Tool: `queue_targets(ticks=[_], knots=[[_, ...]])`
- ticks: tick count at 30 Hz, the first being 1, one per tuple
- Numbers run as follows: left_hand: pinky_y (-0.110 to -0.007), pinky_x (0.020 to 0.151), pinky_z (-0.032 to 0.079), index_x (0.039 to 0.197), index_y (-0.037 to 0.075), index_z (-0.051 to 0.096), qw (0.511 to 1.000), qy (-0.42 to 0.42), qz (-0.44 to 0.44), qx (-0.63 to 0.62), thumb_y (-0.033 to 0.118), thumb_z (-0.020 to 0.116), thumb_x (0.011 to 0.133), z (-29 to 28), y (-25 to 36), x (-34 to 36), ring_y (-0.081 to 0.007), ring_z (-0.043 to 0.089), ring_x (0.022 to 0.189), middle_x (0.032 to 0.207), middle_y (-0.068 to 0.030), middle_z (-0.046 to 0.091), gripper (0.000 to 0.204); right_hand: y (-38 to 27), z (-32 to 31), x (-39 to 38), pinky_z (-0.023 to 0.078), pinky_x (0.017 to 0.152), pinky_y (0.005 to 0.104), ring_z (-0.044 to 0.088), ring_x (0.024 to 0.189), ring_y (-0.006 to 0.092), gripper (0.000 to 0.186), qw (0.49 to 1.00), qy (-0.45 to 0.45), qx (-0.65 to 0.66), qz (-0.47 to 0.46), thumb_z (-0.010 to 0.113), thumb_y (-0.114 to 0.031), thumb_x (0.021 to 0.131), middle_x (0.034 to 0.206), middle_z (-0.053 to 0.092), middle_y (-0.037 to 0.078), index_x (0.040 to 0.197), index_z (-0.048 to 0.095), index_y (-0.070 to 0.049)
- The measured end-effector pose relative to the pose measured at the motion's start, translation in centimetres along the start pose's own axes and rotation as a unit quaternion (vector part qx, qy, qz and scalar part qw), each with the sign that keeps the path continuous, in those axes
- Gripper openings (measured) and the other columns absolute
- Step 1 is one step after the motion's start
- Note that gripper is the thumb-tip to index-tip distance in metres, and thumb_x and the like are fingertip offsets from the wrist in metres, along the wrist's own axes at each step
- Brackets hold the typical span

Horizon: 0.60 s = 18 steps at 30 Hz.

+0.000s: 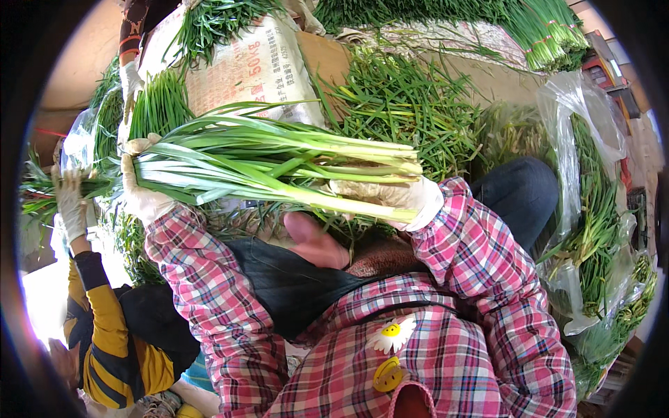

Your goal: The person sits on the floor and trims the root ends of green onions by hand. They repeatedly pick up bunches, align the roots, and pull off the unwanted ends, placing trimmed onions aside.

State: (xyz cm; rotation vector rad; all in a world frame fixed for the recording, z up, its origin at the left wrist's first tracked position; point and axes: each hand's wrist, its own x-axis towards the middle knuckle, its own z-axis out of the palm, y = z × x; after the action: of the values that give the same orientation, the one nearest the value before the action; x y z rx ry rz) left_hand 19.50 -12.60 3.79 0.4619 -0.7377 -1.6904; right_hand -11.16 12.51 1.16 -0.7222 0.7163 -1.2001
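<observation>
Head view | left hand [143, 198], right hand [411, 202] grip leek bundle [279, 164] | fingers hidden

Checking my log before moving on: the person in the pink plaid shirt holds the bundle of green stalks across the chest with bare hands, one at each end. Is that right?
Not quite. Both hands are gloved, not bare: the head view shows a white glove on the left hand and on the right hand. The rest holds: they grip the bundle of green stalks one at each end, across the chest.
</observation>
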Motion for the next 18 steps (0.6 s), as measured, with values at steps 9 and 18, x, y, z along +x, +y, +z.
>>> queue_targets(ticks=[9,18], knots=[[-0.048,0.104,0.035,0.098,-0.001,0.06,0.992,0.055,-0.063,-0.097,0.019,0.047,0.091,-1.0,0.0,0.7,-0.0333,0.052,0.108,0.1,-0.0132,0.063,0.026,1.6,-1.1,-1.1,0.048,0.091,0.0373,0.058,0.109,0.0229,0.037,0.999,0.002,0.022,-0.041,0.057,-0.017,0.095,0.127,0.057,0.013,0.129,0.053,-0.004],[-0.047,0.103,0.037,0.093,-0.001,0.061,0.98,0.146,-0.016,-0.134,0.011,0.05,0.088,0.1,0.5,0.2,-0.0329,0.055,0.106,0.089,-0.0133,0.065,0.017,-0.3,-1.2,-2.2,0.046,0.098,0.0469,0.051,0.124,0.0338,0.068,0.965,0.024,0.256,0.045,0.069,-0.029,0.083,0.136,0.05,0.02,0.138,0.042,0.001]])
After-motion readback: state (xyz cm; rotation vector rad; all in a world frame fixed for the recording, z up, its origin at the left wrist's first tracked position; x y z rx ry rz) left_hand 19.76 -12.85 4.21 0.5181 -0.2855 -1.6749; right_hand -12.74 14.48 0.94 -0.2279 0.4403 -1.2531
